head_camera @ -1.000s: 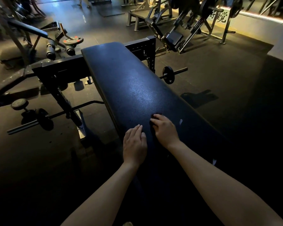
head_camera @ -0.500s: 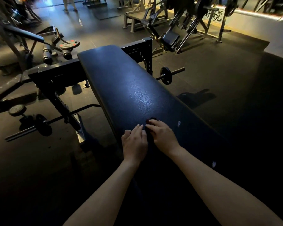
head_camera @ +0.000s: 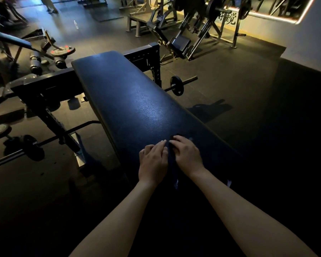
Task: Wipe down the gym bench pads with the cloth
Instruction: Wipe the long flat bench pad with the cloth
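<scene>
A long black bench pad point(head_camera: 133, 101) runs from the lower middle up to the centre. Both my hands are on its near part, side by side. My left hand point(head_camera: 153, 162) lies flat, its fingers straight and pressing down. My right hand point(head_camera: 187, 156) has curled fingertips that pinch a bunched dark cloth point(head_camera: 171, 167). The cloth lies as a dark strip between the two hands and is hard to tell from the pad. A small pale tag shows at the cloth's near end.
A black rack frame point(head_camera: 44, 89) crosses behind the pad's far end. A barbell with a small plate point(head_camera: 177, 86) lies on the floor to the right, another barbell point(head_camera: 30, 147) to the left. Plate-loaded machines point(head_camera: 183, 34) stand at the back. A person's legs point(head_camera: 48, 4) show far off.
My two hands have come closer together on the pad. The right fingers have curled and bunched the cloth, and the left hand has slid in beside it.
</scene>
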Action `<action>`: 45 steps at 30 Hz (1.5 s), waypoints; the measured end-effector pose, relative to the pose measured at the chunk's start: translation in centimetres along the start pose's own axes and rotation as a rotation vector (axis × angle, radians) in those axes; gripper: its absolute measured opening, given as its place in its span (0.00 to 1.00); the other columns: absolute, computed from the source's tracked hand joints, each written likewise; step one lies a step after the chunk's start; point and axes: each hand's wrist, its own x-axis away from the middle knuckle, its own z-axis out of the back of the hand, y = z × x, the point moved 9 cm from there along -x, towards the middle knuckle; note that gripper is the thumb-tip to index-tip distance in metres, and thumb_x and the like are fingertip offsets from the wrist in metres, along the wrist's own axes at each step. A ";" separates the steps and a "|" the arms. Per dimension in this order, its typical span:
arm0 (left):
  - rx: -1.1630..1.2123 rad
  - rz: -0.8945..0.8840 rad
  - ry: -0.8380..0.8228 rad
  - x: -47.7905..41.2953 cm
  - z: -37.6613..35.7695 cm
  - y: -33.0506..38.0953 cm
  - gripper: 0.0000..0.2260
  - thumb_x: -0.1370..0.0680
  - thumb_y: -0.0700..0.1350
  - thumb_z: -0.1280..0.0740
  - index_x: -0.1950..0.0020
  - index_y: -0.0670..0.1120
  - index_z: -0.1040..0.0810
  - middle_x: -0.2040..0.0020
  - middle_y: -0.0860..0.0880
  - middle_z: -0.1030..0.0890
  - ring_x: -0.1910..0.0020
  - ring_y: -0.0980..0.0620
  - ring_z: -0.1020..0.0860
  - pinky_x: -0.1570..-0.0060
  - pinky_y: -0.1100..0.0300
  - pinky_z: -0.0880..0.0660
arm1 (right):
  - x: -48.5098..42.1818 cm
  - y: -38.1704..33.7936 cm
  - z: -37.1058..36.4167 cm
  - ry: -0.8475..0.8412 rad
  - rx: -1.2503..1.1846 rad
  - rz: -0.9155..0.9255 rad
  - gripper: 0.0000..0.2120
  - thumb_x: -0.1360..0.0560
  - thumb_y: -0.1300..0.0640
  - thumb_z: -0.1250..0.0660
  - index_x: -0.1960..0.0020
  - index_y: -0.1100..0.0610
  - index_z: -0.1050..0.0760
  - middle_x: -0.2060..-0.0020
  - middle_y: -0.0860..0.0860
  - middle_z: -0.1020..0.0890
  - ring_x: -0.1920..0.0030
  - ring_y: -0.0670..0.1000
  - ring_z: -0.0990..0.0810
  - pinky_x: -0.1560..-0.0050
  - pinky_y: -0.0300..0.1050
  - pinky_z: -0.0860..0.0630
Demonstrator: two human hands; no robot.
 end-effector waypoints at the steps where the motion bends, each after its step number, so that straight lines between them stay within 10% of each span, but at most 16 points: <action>1: 0.044 0.028 0.011 0.0 0.2 -0.4 0.25 0.19 0.56 0.50 0.26 0.52 0.28 0.32 0.55 0.23 0.34 0.55 0.32 0.33 0.62 0.47 | 0.5 -0.6 -0.4 -0.020 -0.058 0.023 0.13 0.21 0.59 0.33 0.39 0.55 0.18 0.35 0.50 0.21 0.33 0.51 0.25 0.34 0.39 0.34; 6: -0.030 -0.009 -0.038 0.0 -0.1 0.0 0.22 0.16 0.55 0.49 0.24 0.53 0.30 0.27 0.56 0.27 0.31 0.54 0.35 0.29 0.56 0.45 | -0.1 0.2 0.6 -0.069 -0.095 0.078 0.14 0.21 0.61 0.34 0.37 0.58 0.19 0.33 0.54 0.22 0.30 0.54 0.27 0.28 0.43 0.36; 11: -0.124 -0.064 -0.077 0.4 -0.5 0.8 0.28 0.19 0.59 0.55 0.23 0.55 0.33 0.25 0.59 0.31 0.30 0.54 0.37 0.28 0.54 0.46 | -0.7 5.2 2.6 -0.015 0.104 -0.247 0.20 0.18 0.53 0.38 0.27 0.54 0.29 0.24 0.53 0.35 0.26 0.59 0.37 0.26 0.50 0.41; 20: 0.024 -0.029 -0.029 0.2 0.1 0.2 0.25 0.19 0.58 0.51 0.26 0.56 0.28 0.31 0.59 0.24 0.32 0.56 0.34 0.29 0.57 0.45 | 2.3 -0.1 -0.2 -0.102 -0.011 0.085 0.16 0.21 0.58 0.36 0.35 0.49 0.21 0.31 0.46 0.24 0.32 0.52 0.26 0.33 0.50 0.28; 26: -0.060 -0.058 -0.055 0.5 -0.1 0.7 0.21 0.16 0.57 0.49 0.25 0.56 0.29 0.28 0.61 0.27 0.31 0.54 0.35 0.27 0.54 0.46 | 0.2 4.8 2.5 0.034 0.068 -0.202 0.17 0.18 0.56 0.38 0.30 0.54 0.26 0.26 0.52 0.31 0.27 0.55 0.33 0.29 0.49 0.37; 34: -0.078 -0.052 -0.070 0.1 -0.5 0.5 0.25 0.18 0.59 0.53 0.25 0.57 0.30 0.28 0.61 0.27 0.32 0.55 0.35 0.31 0.58 0.47 | 2.2 0.8 -0.5 -0.132 0.044 0.109 0.17 0.21 0.57 0.35 0.33 0.51 0.22 0.30 0.49 0.26 0.31 0.55 0.28 0.33 0.54 0.28; 41: -0.079 -0.048 -0.046 0.2 -0.2 0.8 0.25 0.18 0.59 0.52 0.26 0.56 0.28 0.30 0.61 0.25 0.32 0.55 0.35 0.32 0.58 0.47 | -0.3 6.1 3.6 0.042 0.105 -0.180 0.17 0.18 0.57 0.39 0.30 0.54 0.26 0.27 0.52 0.31 0.30 0.56 0.32 0.31 0.50 0.35; 45: -0.094 -0.022 -0.042 0.2 -0.2 0.8 0.23 0.17 0.58 0.50 0.26 0.56 0.28 0.29 0.61 0.26 0.33 0.54 0.34 0.32 0.57 0.46 | 0.5 2.1 0.3 -0.049 0.005 -0.003 0.15 0.20 0.58 0.36 0.35 0.55 0.21 0.31 0.53 0.25 0.32 0.58 0.26 0.31 0.50 0.31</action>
